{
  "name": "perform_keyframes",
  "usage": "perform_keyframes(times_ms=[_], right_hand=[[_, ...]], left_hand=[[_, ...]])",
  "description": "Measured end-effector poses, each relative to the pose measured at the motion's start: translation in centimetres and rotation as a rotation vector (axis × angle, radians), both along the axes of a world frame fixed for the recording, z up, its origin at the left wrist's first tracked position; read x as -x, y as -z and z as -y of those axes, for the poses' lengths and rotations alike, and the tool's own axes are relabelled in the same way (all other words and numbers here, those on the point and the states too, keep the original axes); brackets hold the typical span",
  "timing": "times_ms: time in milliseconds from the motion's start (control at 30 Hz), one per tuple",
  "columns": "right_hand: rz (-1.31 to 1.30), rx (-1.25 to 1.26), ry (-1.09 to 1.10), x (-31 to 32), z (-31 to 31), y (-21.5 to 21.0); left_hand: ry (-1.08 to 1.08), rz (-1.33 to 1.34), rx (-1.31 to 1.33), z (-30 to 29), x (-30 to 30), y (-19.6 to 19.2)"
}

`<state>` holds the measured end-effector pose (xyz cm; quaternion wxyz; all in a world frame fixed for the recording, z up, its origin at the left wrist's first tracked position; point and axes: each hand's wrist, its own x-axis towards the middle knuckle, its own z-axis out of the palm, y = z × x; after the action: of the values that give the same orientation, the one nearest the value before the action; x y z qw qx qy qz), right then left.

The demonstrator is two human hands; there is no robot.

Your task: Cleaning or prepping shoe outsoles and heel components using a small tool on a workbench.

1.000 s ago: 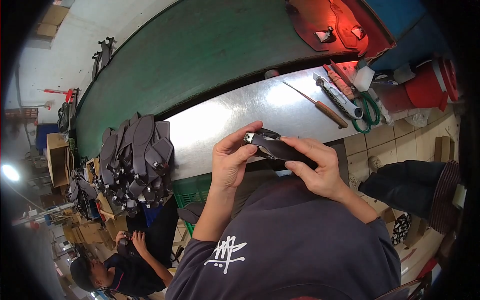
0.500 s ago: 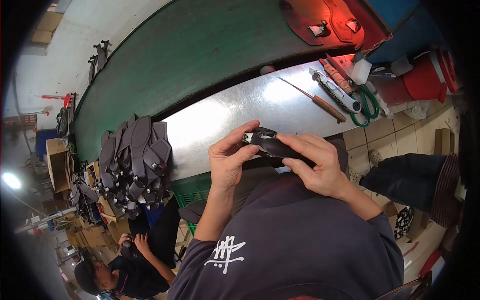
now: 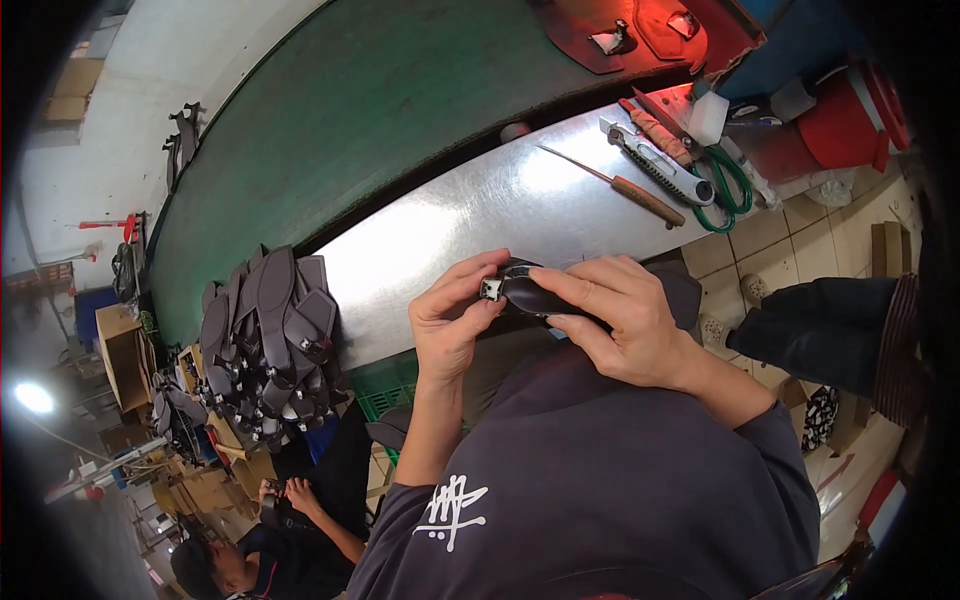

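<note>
Both my hands hold one dark leather strap piece (image 3: pixel 535 292) just above the near edge of a shiny metal bench (image 3: pixel 450 230). My left hand (image 3: pixel 450 320) pinches its end, where a small silver buckle (image 3: pixel 491 289) shows between thumb and fingers. My right hand (image 3: pixel 615 315) wraps over the rest of the strap and hides most of it. A pile of several similar dark strap pieces with buckles (image 3: pixel 265 340) lies at the left end of the bench, left of my left hand.
A green conveyor belt (image 3: pixel 380 100) runs behind the bench. On the bench's right end lie an awl with a wooden handle (image 3: pixel 620 185), a utility knife (image 3: pixel 655 165) and green-handled scissors (image 3: pixel 725 190). A red container (image 3: pixel 850 110) stands far right. Another person (image 3: pixel 260 540) sits lower left.
My hands have shifted slightly on the strap; the buckle end now sits closer between my left thumb and fingers. The view has tilted a little.
</note>
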<state>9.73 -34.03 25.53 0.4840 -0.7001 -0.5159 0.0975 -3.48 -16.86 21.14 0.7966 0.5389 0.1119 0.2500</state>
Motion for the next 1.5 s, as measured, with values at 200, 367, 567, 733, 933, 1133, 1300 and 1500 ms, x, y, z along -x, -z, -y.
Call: perform_keyframes(times_ms=[200,367,567,733,933,1133,1300,1500], right_hand=[[0.019,-0.010,-0.006,0.2,0.0,0.5],[0.070,-0.005,-0.024,0.6,0.0,0.8],[0.100,0.015,-0.029,0.7,-0.4,0.6],[0.090,0.031,-0.046,0.7,-0.4,0.5],[-0.212,0.072,-0.058,0.5,-0.4,1.8],[-0.381,0.095,0.009,1.2,-0.5,3.5],[-0.140,0.039,0.013,1.2,-1.0,3.6],[-0.003,0.108,-0.114,0.1,-1.2,3.3]], left_hand=[[0.046,-0.048,-0.024,-0.4,0.6,0.7],[0.071,-0.091,-0.081,-0.8,1.1,0.8],[0.072,-0.124,-0.157,-0.3,1.2,0.0],[0.041,-0.153,-0.172,0.3,1.4,-0.4],[0.040,-0.283,0.056,1.4,1.3,-0.5],[0.012,-0.357,0.030,2.1,1.1,0.2],[-0.014,-0.365,0.097,2.1,1.0,0.1],[0.002,-0.399,0.099,1.9,0.9,-0.3]])
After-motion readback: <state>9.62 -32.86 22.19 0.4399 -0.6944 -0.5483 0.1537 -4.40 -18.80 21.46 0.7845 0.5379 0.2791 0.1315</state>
